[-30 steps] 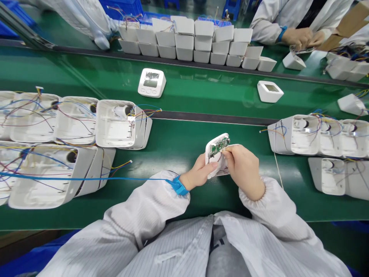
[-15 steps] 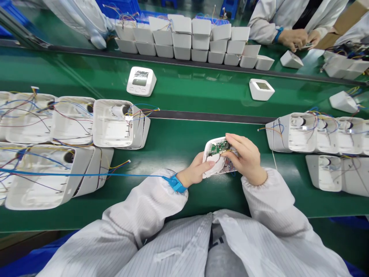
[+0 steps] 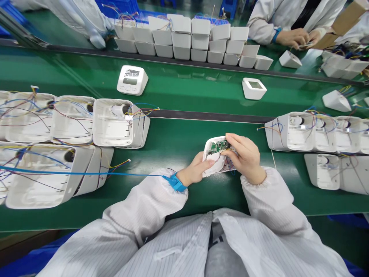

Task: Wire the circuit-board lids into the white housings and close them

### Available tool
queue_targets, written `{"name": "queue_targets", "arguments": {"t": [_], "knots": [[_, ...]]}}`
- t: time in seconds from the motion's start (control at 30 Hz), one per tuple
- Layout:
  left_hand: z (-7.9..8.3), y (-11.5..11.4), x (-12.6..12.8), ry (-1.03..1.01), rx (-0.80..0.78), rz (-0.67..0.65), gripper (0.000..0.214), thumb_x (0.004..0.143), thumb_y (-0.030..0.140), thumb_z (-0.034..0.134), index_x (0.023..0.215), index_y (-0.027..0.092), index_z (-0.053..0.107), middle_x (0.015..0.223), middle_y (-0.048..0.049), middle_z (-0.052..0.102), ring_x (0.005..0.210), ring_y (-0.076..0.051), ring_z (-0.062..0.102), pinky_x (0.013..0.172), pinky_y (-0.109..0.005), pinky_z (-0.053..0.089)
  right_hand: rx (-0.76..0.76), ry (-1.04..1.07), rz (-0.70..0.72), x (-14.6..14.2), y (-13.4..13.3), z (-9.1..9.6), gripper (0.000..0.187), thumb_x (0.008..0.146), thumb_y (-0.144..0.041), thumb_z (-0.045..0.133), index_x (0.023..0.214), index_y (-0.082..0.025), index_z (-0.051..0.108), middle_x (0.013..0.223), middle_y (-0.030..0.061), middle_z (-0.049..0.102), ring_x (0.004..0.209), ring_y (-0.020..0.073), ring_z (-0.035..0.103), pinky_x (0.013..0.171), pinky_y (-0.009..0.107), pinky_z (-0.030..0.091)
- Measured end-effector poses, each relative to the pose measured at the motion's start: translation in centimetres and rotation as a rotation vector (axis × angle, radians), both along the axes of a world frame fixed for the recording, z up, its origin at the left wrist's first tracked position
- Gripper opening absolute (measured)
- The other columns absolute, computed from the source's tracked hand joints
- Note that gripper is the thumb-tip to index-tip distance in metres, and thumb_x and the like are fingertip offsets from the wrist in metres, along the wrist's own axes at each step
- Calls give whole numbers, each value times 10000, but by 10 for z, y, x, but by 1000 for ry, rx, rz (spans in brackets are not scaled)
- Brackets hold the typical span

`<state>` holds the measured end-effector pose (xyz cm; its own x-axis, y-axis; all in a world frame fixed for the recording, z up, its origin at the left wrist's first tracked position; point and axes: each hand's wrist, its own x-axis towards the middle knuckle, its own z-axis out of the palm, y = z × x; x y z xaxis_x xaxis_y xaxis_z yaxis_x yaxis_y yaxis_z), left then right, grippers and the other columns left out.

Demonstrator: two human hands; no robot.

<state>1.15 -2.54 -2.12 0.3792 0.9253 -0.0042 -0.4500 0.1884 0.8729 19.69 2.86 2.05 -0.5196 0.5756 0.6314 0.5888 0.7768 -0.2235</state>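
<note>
Above the bench I hold an open white plastic device housing (image 3: 213,158) with a green circuit board (image 3: 219,147) inside it. My left hand (image 3: 197,168) is closed on its lower left side, thumb across the white inner part. At the upper right edge, beside the board, the fingers of my right hand (image 3: 244,157) are closed on the housing. What lies between those fingertips is partly hidden. Thin wires show below my right hand. A blue wrist strap (image 3: 176,182) with a cord is round my left wrist.
White open housings (image 3: 113,122) with loose wires stand in rows at left; more housings (image 3: 301,131) stand at right. On the green belt sit a white display unit (image 3: 132,80) and another display unit (image 3: 254,88). Stacked white shells (image 3: 181,39) and a co-worker's hands (image 3: 296,38) are beyond.
The display units on the belt have shifted left, and so has the white part at far right. My hands and the held housing stay almost still.
</note>
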Motion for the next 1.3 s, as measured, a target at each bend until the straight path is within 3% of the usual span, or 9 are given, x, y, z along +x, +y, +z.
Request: {"name": "queue_targets", "arguments": {"t": [0.27, 0.43, 0.6, 0.83, 0.93, 1.0, 1.07, 1.13, 1.3], "knots": [[-2, 5, -3, 32, 72, 43, 461, 772, 511, 686, 1033, 133, 665, 893, -62, 674, 792, -207, 621, 730, -319, 502, -245, 173, 36, -3, 2, 5, 431, 876, -415, 663, 1256, -231, 576, 1208, 94, 674, 1045, 240, 659, 868, 376, 543], [6, 23, -21, 306, 510, 189, 644, 828, 709, 490, 995, 133, 724, 966, -110, 726, 884, -270, 667, 802, -384, 526, -433, 333, 60, 2, -2, 11, 270, 804, -408, 740, 973, -237, 618, 877, 27, 705, 776, 198, 667, 689, 341, 543], [7, 33, -27, 605, 503, 544, 631, 948, 624, 301, 1123, 166, 698, 1286, -148, 628, 1223, -285, 563, 1062, -469, 408, -162, 196, 211, -4, 4, 14, 127, 893, -141, 551, 815, -238, 578, 855, 14, 703, 857, 182, 647, 758, 359, 489], [10, 28, -20, 972, 537, 213, 1076, 637, 637, 750, 1492, 173, 291, 1392, -189, 497, 1248, -367, 489, 1057, -548, 379, 67, -304, 335, -27, 4, 19, 177, 937, -143, 522, 801, -220, 606, 906, -5, 712, 938, 175, 604, 849, 378, 405], [14, 28, -21, 923, 553, 223, 1048, 685, 447, 761, 1520, 190, 183, 1444, -185, 418, 1313, -351, 420, 1095, -540, 348, -51, -153, 278, -16, 15, 19, 139, 912, -246, 603, 1049, -258, 626, 1136, 34, 678, 1153, 233, 552, 994, 443, 371], [14, 28, -21, 849, 584, 267, 1015, 701, 354, 732, 1523, 209, 155, 1487, -176, 353, 1359, -351, 365, 1130, -549, 301, -253, 16, 214, -4, 26, 15, 409, 865, -393, 665, 1235, -260, 551, 1302, 86, 588, 1217, 275, 525, 1001, 459, 400], [9, 26, -18, 724, 624, 300, 997, 713, 346, 710, 1524, 221, 144, 1523, -169, 291, 1395, -361, 317, 1157, -556, 255, -503, 112, 191, 7, 34, 7, 466, 868, -461, 639, 1260, -240, 516, 1259, 100, 598, 1102, 257, 599, 906, 416, 478], [1, 21, -14, 546, 636, 294, 938, 766, 406, 665, 1522, 220, 141, 1541, -165, 263, 1414, -361, 299, 1169, -545, 242, -644, 74, 146, 11, 33, 0, 268, 912, -392, 589, 1118, -221, 573, 1042, 56, 663, 903, 202, 640, 789, 349, 498], [-16, 11, -4, 195, 510, 211, 776, 872, 567, 531, 1487, 197, 238, 1473, -173, 387, 1386, -347, 375, 1145, -533, 299, -337, -382, -5, -8, 2, 5, 136, 897, -184, 578, 790, -183, 661, 889, 77, 631, 828, 204, 546, 683, 325, 386]]}}
